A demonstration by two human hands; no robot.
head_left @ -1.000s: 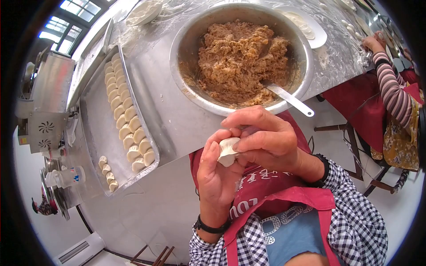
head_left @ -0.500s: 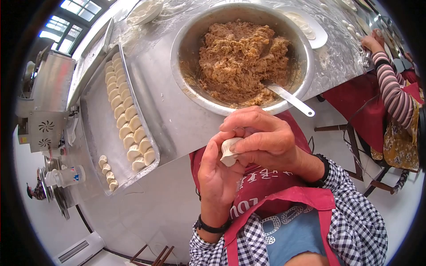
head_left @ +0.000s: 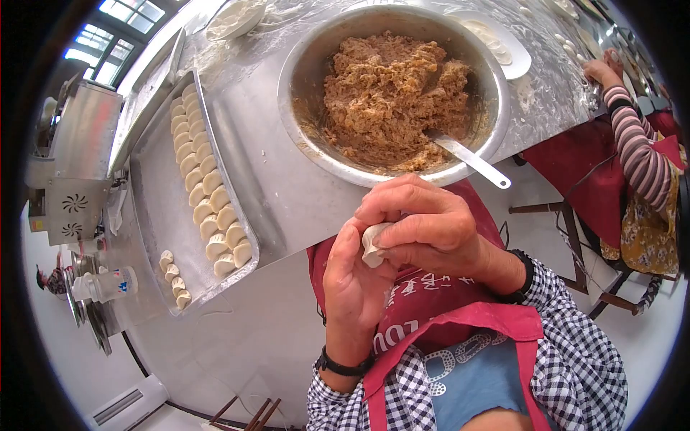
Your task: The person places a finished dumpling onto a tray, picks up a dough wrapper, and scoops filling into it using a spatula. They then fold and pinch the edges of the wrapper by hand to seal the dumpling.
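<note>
A pale dumpling (head_left: 373, 246) is held between my two hands, in front of the red apron and just off the table's front edge. My left hand (head_left: 348, 276) cups it from the left, palm turned up. From the right, my right hand (head_left: 428, 223) pinches its edge between thumb and fingers, which cover part of it. Beyond my hands stands a large metal bowl (head_left: 305, 140) of brown minced filling (head_left: 392, 93). A spatula with a white handle (head_left: 471, 159) leans in the filling, its blade partly buried.
To the left, a metal tray (head_left: 154, 208) bears rows of dumplings (head_left: 208, 179) and several smaller ones. A white plate of wrappers (head_left: 516, 61) sits behind the bowl. Another person's hand (head_left: 604, 68) works at the far right, near a stool (head_left: 575, 244). A machine (head_left: 75, 172) stands at far left.
The dumpling is turned slightly and shows less of its surface between my fingers. Both hands stay in nearly the same place.
</note>
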